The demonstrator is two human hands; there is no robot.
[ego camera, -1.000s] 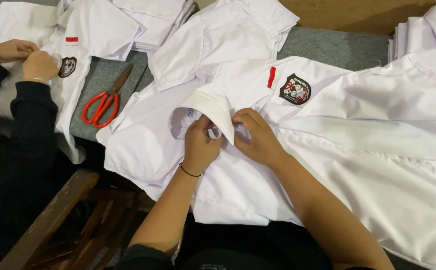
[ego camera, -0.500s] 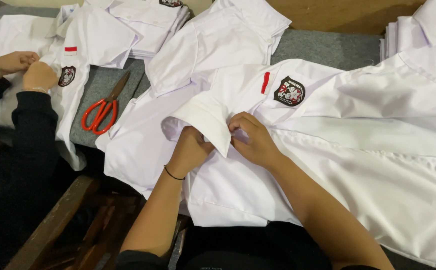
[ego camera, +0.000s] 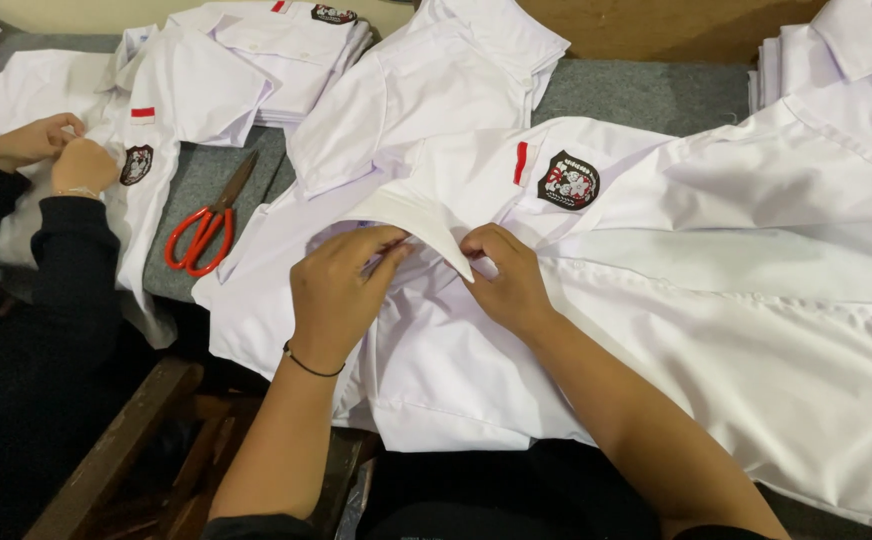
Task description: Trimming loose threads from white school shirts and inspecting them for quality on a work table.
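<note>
The shirt [ego camera: 516, 400] lies spread on the worktop [ego camera: 646, 95], its collar [ego camera: 411, 215] pinched between left hand [ego camera: 341, 295] and right hand [ego camera: 506, 280]. A sideways tug could crease it; scissors [ego camera: 206, 225] left of the grip could snag the cloth.

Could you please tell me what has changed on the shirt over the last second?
The left hand has slid left along the collar, away from the right hand, spreading it out. Both keep pinching it. The scissors and the co-worker's hands stay put.
</note>
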